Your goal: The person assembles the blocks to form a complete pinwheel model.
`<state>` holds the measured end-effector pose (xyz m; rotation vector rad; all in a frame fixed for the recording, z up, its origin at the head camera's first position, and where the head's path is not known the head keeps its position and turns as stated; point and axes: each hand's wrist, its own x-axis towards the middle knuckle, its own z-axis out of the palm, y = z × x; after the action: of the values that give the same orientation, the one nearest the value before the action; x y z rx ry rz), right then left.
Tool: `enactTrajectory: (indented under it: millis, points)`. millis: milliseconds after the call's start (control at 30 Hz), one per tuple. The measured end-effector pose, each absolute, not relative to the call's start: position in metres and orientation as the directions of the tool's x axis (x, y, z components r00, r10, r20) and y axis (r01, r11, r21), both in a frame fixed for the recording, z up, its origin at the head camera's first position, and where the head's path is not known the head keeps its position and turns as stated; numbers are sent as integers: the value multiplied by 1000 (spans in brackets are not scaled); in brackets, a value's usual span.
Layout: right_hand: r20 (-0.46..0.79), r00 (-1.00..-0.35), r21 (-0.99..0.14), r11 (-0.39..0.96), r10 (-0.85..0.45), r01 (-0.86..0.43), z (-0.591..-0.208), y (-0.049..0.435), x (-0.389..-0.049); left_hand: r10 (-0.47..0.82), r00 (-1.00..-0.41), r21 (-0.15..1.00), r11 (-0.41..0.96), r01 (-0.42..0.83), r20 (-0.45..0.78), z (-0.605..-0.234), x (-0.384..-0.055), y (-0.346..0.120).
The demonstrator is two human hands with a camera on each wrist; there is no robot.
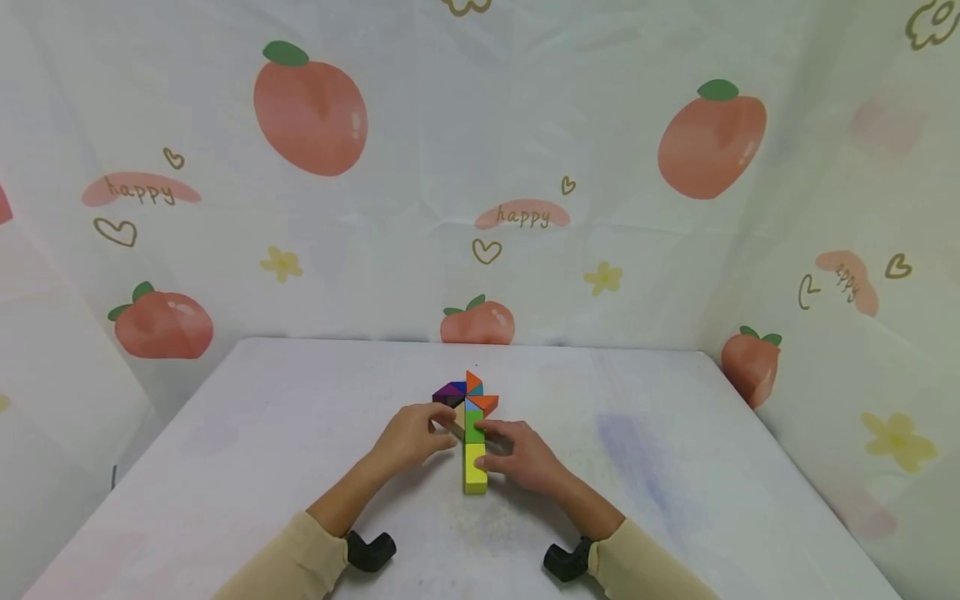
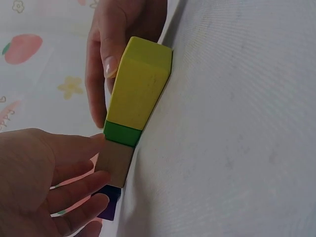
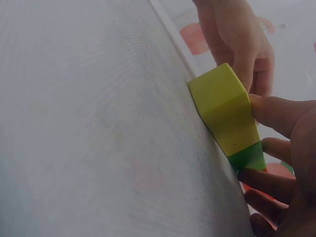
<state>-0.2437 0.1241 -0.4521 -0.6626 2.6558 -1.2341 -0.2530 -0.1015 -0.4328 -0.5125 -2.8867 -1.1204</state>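
Blocks on the table form a pinwheel shape with a stem. The stem is a yellow block at the near end and a green block behind it. A plain wooden block sits left of the green one. My left hand touches the wooden block with its fingers fairly straight. From the right, my right hand lays its thumb along the yellow block's side, and its extended fingers reach the green block. Purple and orange blocks fan out beyond, with blue pieces between.
A white cloth-covered table carries the blocks. Behind it hangs a white backdrop printed with peach-like fruit, flowers and hearts. Black wrist mounts stick out at both cuffs.
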Motion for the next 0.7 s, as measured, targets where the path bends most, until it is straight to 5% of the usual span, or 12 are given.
enactTrajectory:
  millis: [700]
  points:
    - [39,-893,-752,575,-449,-322,-451,124,-245,255,-962,676,693,251,96,-426,-254,-108]
